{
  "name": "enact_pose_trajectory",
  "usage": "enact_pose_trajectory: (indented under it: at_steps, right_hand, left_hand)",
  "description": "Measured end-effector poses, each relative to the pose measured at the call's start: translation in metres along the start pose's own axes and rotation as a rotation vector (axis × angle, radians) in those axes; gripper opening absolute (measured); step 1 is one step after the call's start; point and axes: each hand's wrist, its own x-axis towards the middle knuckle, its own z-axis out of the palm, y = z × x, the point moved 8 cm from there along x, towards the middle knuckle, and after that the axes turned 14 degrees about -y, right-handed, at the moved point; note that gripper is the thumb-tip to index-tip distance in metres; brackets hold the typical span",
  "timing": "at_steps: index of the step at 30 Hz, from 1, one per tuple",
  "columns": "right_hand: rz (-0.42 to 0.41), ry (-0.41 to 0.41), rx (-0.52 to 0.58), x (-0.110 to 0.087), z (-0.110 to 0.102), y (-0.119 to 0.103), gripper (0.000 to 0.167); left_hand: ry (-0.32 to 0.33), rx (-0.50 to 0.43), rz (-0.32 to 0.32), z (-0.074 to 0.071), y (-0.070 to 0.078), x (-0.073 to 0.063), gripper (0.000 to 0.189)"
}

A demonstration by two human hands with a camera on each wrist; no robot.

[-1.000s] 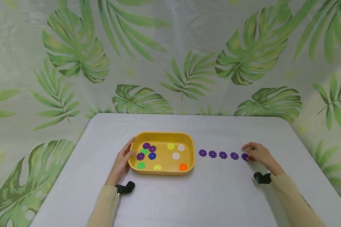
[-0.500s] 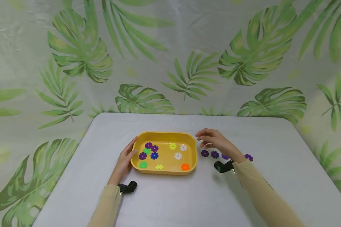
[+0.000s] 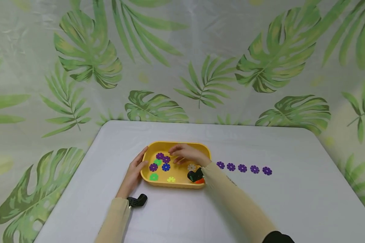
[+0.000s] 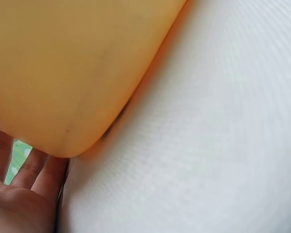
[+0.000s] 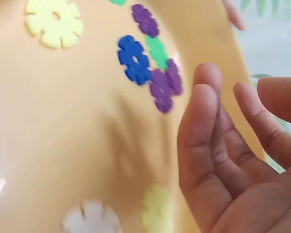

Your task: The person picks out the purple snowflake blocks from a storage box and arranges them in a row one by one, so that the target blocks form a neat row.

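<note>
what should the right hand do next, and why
I'd probably lower the right hand onto the nearest purple notched disc in the yellow tray and pinch it: the hand hovers over the tray holding nothing, five matching discs lie in a row on the white table, and the left hand holds the tray's edge.

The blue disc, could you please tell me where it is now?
In the head view, the blue disc lies in the left half of the yellow tray, just below one purple disc and right of another.
</note>
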Motion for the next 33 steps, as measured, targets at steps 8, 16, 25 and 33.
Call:
enact_pose_trajectory:
  at_steps: [8, 16, 25, 33]
  right_hand:
    - [0.041, 0.025, -0.035, 0.030, 0.013, 0.006, 0.030]
    - [0.056, 0.047, -0.149, 0.031, 0.018, 0.004, 0.025]
    - [0.090, 0.076, -0.223, 0.030, 0.016, 0.008, 0.019]
    - [0.039, 0.004, -0.172, 0.018, 0.009, 0.004, 0.021]
  left_hand:
    - [-0.001, 0.005, -0.009, 0.002, 0.001, 0.001, 0.053]
    - [-0.005, 0.011, 0.021, 0.002, 0.002, 0.001, 0.053]
    - [-0.005, 0.013, 0.025, 0.003, 0.003, -0.001, 0.053]
    - [-0.005, 0.013, 0.030, 0.003, 0.002, -0.001, 0.053]
